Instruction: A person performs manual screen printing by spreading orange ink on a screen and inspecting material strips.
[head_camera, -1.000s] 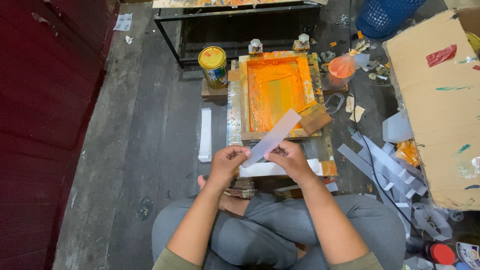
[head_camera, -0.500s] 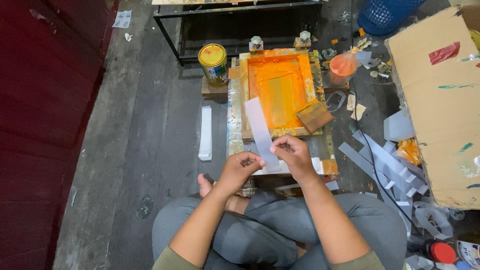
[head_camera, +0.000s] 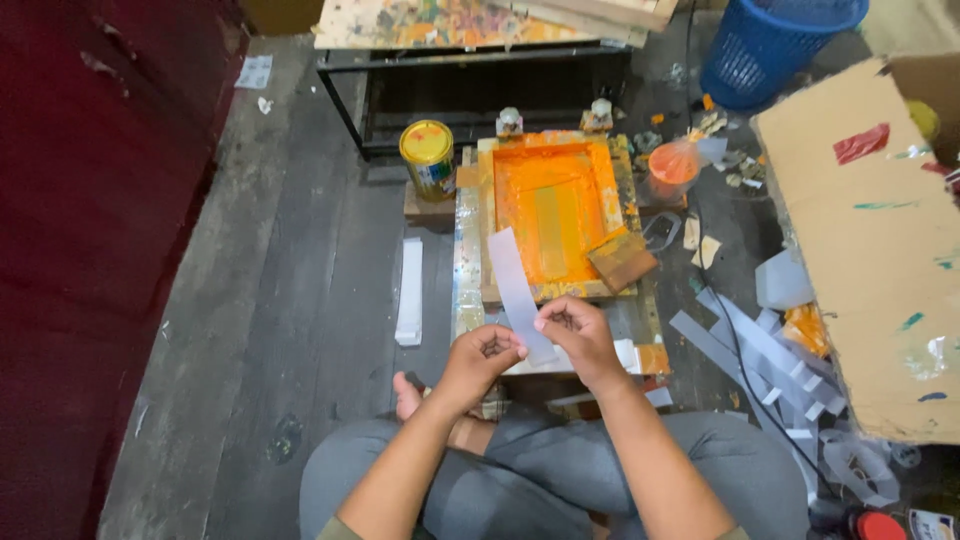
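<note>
Both the left hand (head_camera: 482, 357) and the right hand (head_camera: 575, 335) pinch the near end of a grey strip (head_camera: 517, 290) with their fingers, over the near edge of the orange-inked screen frame (head_camera: 556, 210). The free far end could sag onto the wet ink and smear, since nothing supports it.

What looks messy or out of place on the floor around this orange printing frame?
Orange ink smears the wooden frame well beyond its mesh. Grey strips lie scattered in a loose heap on the floor to the right. One white strip lies alone to the left.

Frame (head_camera: 553, 215): lay on the floor (head_camera: 300, 300), ahead of the knees.
Can (head_camera: 427, 158): stood left of the frame.
Basket (head_camera: 770, 45): behind, right.
Cardboard (head_camera: 870, 240): far right.
Strip (head_camera: 517, 292): between both hands.
</note>
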